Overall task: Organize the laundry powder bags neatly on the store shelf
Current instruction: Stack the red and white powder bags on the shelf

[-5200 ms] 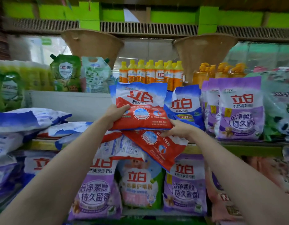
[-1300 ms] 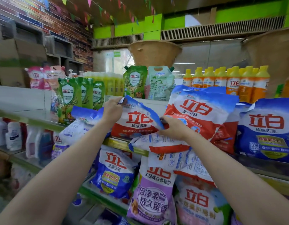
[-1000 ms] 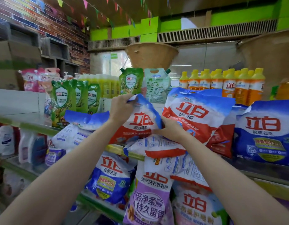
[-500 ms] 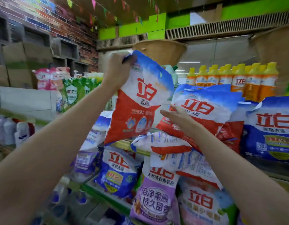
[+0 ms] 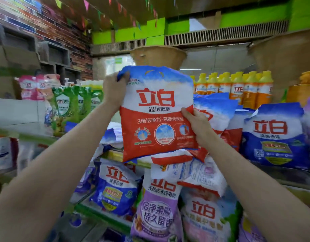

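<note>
A red, white and blue laundry powder bag [image 5: 157, 116] hangs upright in front of the middle shelf. My left hand [image 5: 114, 91] grips its top left corner, and my right hand [image 5: 196, 124] holds its right edge lower down. Behind it a second red bag [image 5: 218, 116] leans upright on the shelf. A blue bag [image 5: 274, 135] stands to the right. Below the held bag, flat bags [image 5: 185, 170] lie over the shelf edge.
Purple, pink and blue powder bags [image 5: 157, 210] fill the lower shelf. Yellow-capped orange bottles [image 5: 238, 88] line the back of the middle shelf. Green refill pouches [image 5: 67, 103] stand to the left. Two woven baskets [image 5: 157, 55] sit above.
My left hand lifted the red bag off the shelf pile and turned it upright. My right hand moved from the leaning bag onto the held bag's right edge.
</note>
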A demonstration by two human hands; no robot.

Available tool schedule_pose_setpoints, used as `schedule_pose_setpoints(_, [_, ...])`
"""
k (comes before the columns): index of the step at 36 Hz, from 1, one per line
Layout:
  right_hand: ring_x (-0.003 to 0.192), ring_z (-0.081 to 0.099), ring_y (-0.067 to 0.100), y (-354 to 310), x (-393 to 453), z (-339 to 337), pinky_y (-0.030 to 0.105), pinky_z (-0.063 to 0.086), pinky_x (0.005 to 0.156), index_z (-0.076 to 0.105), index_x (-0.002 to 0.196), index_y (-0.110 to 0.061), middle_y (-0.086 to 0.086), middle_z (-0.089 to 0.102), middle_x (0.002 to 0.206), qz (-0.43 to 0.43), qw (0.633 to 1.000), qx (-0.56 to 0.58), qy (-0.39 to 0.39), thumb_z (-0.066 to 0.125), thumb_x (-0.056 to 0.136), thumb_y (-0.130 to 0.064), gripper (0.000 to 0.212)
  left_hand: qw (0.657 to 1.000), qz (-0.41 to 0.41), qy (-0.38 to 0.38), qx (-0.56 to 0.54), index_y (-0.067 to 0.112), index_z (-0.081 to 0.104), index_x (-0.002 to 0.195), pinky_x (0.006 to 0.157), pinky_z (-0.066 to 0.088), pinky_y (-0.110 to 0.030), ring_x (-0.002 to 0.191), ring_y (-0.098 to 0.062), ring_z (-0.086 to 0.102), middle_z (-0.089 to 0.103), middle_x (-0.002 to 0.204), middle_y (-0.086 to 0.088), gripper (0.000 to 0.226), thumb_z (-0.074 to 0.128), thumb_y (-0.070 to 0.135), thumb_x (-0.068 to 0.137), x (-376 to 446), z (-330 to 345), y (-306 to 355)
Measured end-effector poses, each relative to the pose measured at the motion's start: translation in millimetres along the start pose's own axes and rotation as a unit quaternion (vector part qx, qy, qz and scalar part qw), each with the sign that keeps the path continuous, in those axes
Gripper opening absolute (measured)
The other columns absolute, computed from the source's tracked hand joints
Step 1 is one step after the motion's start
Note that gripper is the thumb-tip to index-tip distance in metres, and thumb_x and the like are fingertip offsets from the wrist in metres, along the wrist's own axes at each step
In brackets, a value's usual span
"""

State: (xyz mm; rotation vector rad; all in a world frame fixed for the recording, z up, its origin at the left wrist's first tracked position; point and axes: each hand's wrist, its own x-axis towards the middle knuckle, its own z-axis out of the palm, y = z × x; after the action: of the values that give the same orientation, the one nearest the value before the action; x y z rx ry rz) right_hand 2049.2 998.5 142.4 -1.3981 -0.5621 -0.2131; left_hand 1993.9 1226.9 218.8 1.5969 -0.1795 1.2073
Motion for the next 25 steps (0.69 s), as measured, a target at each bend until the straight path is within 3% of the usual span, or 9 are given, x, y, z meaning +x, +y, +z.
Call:
schedule_pose_setpoints(5, [0.082,0.069,0.034,-0.6,-9.8,-24.2,0.052,0.054,0.084,0.066,0.075,-0.017,0.016,0.072,0.088,-0.02,0.991,-0.087,0.099,0.056,0.093,-0.034,0.026,0.993,-0.083,-0.02,-0.082,0.021,0.056,0.068,0.047,0.045,-0.019,0.048,-0.005,0.052,0.056,0.061,0.005,0.025,0.058,0.016,0.092,-13.3,30.6,-12.6])
schedule_pose_setpoints(8, [0.091,0.067,0.037,-3.9,-20.0,-38.4,0.052,0.053,0.085,0.065,0.08,-0.018,0.019,0.07,0.097,-0.011,0.981,-0.112,0.159,0.051,0.094,-0.039,0.029,0.977,-0.134,-0.045,-0.159,0.019,0.06,0.076,0.045,0.049,-0.016,0.042,0.001,0.057,0.065,0.059,0.008,0.014,0.063,0.016,0.089,-21.7,49.7,-18.1])
schedule_pose_setpoints(12, [0.089,0.067,0.038,-10.5,-31.7,-59.4,0.053,0.054,0.082,0.063,0.078,-0.015,0.02,0.07,0.096,-0.006,0.966,-0.117,0.23,0.046,0.093,-0.049,0.04,0.947,-0.188,-0.151,-0.21,0.013,0.063,0.087,0.05,0.054,-0.018,0.048,-0.002,0.064,0.071,0.063,0.005,0.003,0.065,0.011,0.086,-42.9,80.0,-18.1])
schedule_pose_setpoints(16, [0.088,0.065,0.041,-17.6,-35.6,-84.0,0.055,0.053,0.079,0.061,0.076,-0.004,0.025,0.068,0.093,-0.012,0.939,-0.141,0.315,0.043,0.094,-0.05,0.053,0.913,-0.21,-0.289,-0.195,0.014,0.064,0.098,0.056,0.057,-0.02,0.055,-0.004,0.067,0.073,0.068,0.005,0.011,0.064,0.015,0.087,-67.6,106.1,-17.3])
schedule_pose_setpoints(21, [0.086,0.065,0.033,-34.8,-45.5,-104.6,0.046,0.055,0.081,0.054,0.07,-0.014,0.02,0.067,0.098,-0.022,0.924,-0.103,0.368,0.043,0.098,-0.041,0.04,0.861,-0.251,-0.404,-0.18,0.017,0.065,0.099,0.064,0.06,-0.027,0.063,-0.012,0.071,0.075,0.078,0.0,0.015,0.066,0.021,0.085,-91.5,128.6,-13.5])
schedule_pose_setpoints(23, [0.075,0.064,0.026,-37.8,-46.0,-114.5,0.03,0.059,0.067,0.05,0.068,-0.019,0.013,0.067,0.089,-0.026,0.932,-0.074,0.355,0.044,0.099,-0.035,0.035,0.861,-0.246,-0.412,-0.167,0.017,0.065,0.099,0.071,0.06,-0.031,0.066,-0.013,0.071,0.075,0.084,-0.003,0.017,0.069,0.021,0.082,-96.8,135.0,-13.3])
schedule_pose_setpoints(25, [0.063,0.059,0.015,-39.6,-46.6,-123.3,0.016,0.051,0.045,0.051,0.072,-0.02,0.002,0.062,0.075,-0.015,0.945,-0.044,0.322,0.045,0.099,-0.031,0.03,0.873,-0.234,-0.399,-0.154,0.018,0.065,0.094,0.075,0.06,-0.034,0.067,-0.014,0.071,0.075,0.087,-0.004,0.016,0.072,0.021,0.08,-100.1,139.5,-13.4])
